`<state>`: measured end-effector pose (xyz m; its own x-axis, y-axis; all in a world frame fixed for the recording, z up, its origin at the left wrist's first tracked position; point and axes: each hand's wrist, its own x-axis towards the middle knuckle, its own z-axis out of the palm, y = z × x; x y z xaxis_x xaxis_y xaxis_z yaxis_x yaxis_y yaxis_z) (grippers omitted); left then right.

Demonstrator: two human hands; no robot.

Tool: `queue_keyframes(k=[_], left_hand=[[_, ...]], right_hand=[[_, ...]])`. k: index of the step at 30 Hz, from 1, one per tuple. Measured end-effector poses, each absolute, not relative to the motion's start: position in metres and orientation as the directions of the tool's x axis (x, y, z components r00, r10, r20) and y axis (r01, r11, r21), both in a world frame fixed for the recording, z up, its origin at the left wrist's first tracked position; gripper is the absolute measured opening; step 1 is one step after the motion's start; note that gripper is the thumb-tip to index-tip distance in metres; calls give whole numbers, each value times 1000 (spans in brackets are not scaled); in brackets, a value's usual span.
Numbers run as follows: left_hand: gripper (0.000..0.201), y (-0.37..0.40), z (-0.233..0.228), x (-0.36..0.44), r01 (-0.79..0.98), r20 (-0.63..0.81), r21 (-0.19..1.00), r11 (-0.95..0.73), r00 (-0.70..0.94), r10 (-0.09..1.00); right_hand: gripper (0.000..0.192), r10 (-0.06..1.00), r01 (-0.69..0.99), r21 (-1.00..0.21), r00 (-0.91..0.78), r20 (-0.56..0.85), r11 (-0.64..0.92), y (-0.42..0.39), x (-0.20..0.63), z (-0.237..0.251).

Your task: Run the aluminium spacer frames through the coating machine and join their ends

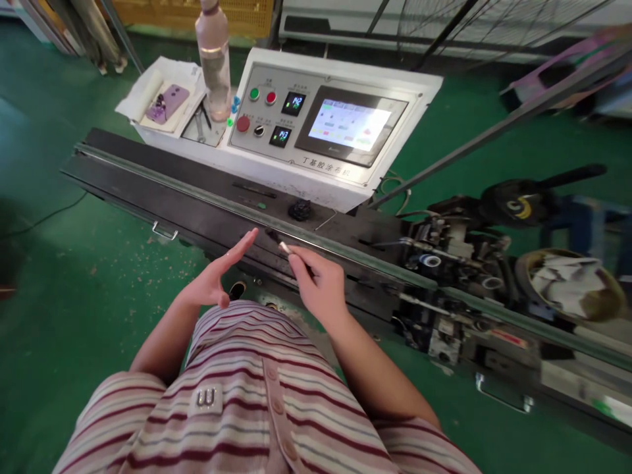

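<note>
Pinching a thin dark rod (289, 252) between thumb and fingertips, the right hand (318, 283) hovers just above the black rail (197, 191) of the machine, in front of the person's striped shirt (257, 395). The rod's long axis runs diagonally: its pale tip points up and to the left, toward the rail, while the dark shaft passes back down and right into the closed fingers (how far it goes on inside the grip is hidden). The left hand (217, 276) is open and holds nothing, its fingers straight and pressed together, edge-on, pointing up and right toward the rod's tip; the two are near but apart. Beyond the rail stands a white control panel (316, 125) with a lit touchscreen (349, 124), two small number displays, and green and red buttons. A small black lump (299, 210) lies at the foot of the panel. To the panel's left, a clear bottle (213, 59) stands upright beside a purple phone (168, 103) on white paper.
</note>
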<state>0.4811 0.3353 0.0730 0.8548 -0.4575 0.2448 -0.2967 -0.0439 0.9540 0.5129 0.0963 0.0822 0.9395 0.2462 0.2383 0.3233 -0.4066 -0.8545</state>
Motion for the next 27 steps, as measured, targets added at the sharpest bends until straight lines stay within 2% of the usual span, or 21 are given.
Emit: queue_keyframes(k=[4, 10, 13, 16, 19, 21, 22, 24, 26, 27], left_hand=[[117, 334, 72, 481, -347, 295, 938, -23, 829, -475], [113, 329, 73, 483, -426, 360, 904, -30, 800, -480], [113, 327, 75, 481, -400, 340, 916, -28, 812, -474], [110, 325, 74, 479, -324, 287, 946, 2, 837, -465], [98, 324, 69, 477, -310, 294, 950, 38, 848, -442], [97, 326, 66, 477, -303, 305, 950, 78, 844, -442], [101, 327, 66, 476, -288, 301, 953, 98, 845, -442], [112, 331, 70, 475, -255, 281, 960, 118, 860, -425], [119, 335, 77, 474, -236, 261, 965, 111, 878, -401], [120, 336, 80, 472, -234, 256, 967, 103, 883, -393]], right_hand=[[37, 346, 474, -699, 878, 329, -536, 99, 507, 86], [34, 373, 568, -444, 810, 453, -693, 99, 502, 84], [35, 397, 574, -317, 785, 476, -755, 103, 494, 79], [40, 393, 546, -320, 811, 434, -775, 112, 486, 72], [42, 344, 480, -440, 870, 354, -759, 118, 486, 67], [41, 338, 444, -620, 896, 289, -647, 117, 495, 68], [41, 338, 412, -741, 904, 261, -530, 113, 502, 71], [42, 270, 289, -941, 933, 236, -174, 103, 516, 79], [40, 126, 155, -972, 976, 178, 176, 93, 528, 87], [39, 66, 104, -956, 990, 127, 275, 90, 532, 90]])
